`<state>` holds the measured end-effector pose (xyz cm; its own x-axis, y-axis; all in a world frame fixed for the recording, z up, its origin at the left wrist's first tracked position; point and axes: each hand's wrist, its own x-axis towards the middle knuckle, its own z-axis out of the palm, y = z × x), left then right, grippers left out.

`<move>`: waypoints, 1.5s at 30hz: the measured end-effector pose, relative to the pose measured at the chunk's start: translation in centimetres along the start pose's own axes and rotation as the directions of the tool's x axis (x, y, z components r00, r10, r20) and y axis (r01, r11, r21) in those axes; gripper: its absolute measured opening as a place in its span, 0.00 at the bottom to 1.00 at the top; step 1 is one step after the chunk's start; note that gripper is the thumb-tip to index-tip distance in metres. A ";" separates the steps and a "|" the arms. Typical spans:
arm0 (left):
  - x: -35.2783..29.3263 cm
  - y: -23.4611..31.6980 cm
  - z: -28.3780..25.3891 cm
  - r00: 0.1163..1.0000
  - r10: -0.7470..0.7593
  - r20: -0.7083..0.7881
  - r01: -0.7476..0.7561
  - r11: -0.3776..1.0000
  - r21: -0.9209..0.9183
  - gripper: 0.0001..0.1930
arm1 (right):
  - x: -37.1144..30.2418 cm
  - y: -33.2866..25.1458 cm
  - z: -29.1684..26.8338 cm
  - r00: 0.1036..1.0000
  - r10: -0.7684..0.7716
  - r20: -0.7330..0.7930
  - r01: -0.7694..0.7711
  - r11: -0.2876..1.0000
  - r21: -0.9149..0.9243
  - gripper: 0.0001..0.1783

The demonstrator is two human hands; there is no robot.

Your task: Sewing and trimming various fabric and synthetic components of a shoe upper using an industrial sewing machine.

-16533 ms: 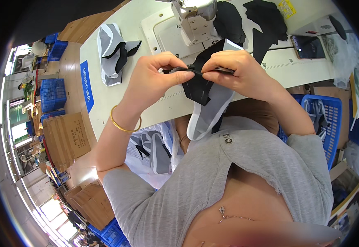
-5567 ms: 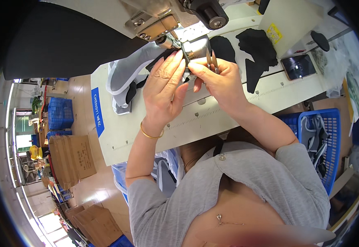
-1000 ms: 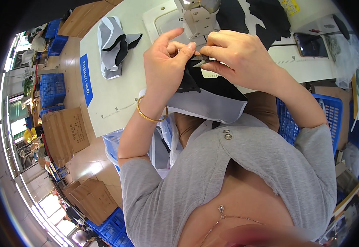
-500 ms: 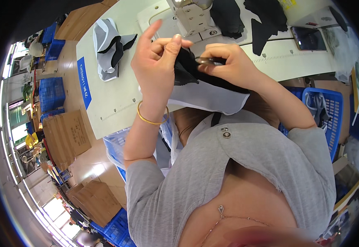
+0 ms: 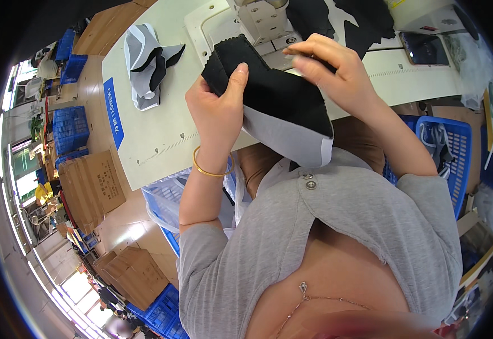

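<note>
My left hand (image 5: 218, 104) grips a sewn fabric piece by its left edge, thumb on top. This fabric piece (image 5: 283, 93) has a black face and a light grey part with a white edge; it hangs over the table's front edge toward my lap. Just right of its upper edge is my right hand (image 5: 337, 70), fingers curled round small thread snips (image 5: 289, 51). Only a metal tip and some dark handle show; the palm hides the rest. The right hand appears apart from the fabric. Behind both hands stands the sewing machine (image 5: 260, 25).
Grey-and-black sewn pieces (image 5: 147, 68) lie on the table's left side. Black cut pieces (image 5: 365, 22) lie right of the machine, near a phone (image 5: 424, 49). A blue basket (image 5: 461, 164) stands at right; a plastic-lined bin (image 5: 167, 198) is below the table at left.
The fabric has been turned and spread, so its black face shows. My right hand has moved up and right, away from it, with the snips. My left fingers have closed over the fabric edge.
</note>
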<state>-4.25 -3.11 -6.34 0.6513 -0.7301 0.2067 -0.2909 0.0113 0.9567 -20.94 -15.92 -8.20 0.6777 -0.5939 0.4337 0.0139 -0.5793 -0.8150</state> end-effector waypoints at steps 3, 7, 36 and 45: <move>0.0 0.2 0.2 1.000 -0.012 0.020 0.012 1.000 -0.003 0.09 | -0.2 0.3 -0.6 0.985 -0.128 0.114 0.141 0.984 -0.112 0.17; 0.2 0.5 0.3 0.990 -0.085 0.110 0.096 0.990 -0.100 0.09 | 1.0 0.3 0.1 0.960 -0.269 0.079 0.279 0.944 -0.176 0.18; -0.9 0.7 -0.3 0.993 -0.018 0.113 0.057 0.932 -0.358 0.11 | 1.4 -0.9 3.9 0.921 -0.359 -0.152 0.316 0.915 -0.250 0.15; -1.2 0.5 -0.3 0.997 -0.081 -0.007 0.073 0.932 -0.354 0.10 | 0.6 -1.9 2.2 0.957 -0.218 -0.191 0.213 0.976 -0.048 0.14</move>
<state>-5.00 -1.99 -6.02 0.6777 -0.7238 0.1297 0.0247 0.1987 0.9797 -18.89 -13.92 -7.22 0.5052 -0.5486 0.6662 0.1227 -0.7185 -0.6847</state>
